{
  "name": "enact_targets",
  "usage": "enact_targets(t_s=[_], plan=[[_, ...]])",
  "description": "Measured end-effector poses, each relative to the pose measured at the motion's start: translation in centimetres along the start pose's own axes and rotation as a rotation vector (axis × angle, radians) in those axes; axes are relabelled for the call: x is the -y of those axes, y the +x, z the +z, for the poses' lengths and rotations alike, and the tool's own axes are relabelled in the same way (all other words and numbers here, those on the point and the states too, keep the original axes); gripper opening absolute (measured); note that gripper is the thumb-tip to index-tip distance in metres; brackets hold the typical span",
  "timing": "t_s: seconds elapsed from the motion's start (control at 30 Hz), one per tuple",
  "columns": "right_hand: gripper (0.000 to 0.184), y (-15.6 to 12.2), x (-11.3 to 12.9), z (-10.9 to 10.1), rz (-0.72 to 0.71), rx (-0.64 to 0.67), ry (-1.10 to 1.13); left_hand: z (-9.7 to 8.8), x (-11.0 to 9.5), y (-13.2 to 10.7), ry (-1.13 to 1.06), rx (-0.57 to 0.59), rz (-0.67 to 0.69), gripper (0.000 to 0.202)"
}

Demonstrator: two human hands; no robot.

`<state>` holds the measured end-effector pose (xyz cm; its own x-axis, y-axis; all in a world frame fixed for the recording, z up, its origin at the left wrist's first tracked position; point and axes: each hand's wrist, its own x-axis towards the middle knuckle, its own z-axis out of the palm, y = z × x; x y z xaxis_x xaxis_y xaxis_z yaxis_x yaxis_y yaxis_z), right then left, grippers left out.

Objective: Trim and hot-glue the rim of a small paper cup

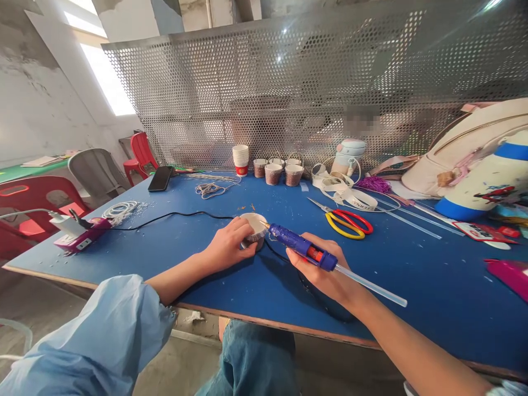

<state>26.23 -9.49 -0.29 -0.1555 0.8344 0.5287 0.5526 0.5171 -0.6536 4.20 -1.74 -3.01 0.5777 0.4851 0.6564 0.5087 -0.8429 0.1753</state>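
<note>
My left hand [231, 245] is wrapped around a small pale cup [258, 225] near the table's front edge, its open top facing me. In my right hand [325, 272] is a blue hot glue gun [301, 245], with a clear glue stick [373, 286] poking out of its back end. The gun's nozzle points left and is at the cup's rim; whether it touches cannot be made out. A black cord [177, 214] runs across the table, partly behind the cup and my hands.
Scissors [344, 220] with red and yellow handles lie to the right. Behind stand several small wrapped cups [273, 173], stacked paper cups [241, 162] and a bottle [348, 157] beside white ribbon [346, 192]. A power strip [82, 236] and a phone [160, 179] lie left; a bag [462, 148] sits right.
</note>
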Motion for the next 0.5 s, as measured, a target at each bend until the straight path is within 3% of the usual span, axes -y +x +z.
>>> enact_targets(t_s=[0.17, 0.33, 0.5], plan=[[0.024, 0.0, 0.0, -0.2, 0.017, -0.005, 0.021, -0.4, 0.2, -0.4, 0.012, 0.008, 0.01, 0.012], [0.021, 0.0, -0.1, -0.1, 0.05, 0.015, 0.072, -0.9, 0.0, -0.3, -0.028, 0.051, -0.067, 0.021], [0.024, 0.1, 0.2, -0.2, 0.08, 0.017, 0.094, -1.3, 0.2, 0.2, -0.171, -0.004, -0.171, 0.026]])
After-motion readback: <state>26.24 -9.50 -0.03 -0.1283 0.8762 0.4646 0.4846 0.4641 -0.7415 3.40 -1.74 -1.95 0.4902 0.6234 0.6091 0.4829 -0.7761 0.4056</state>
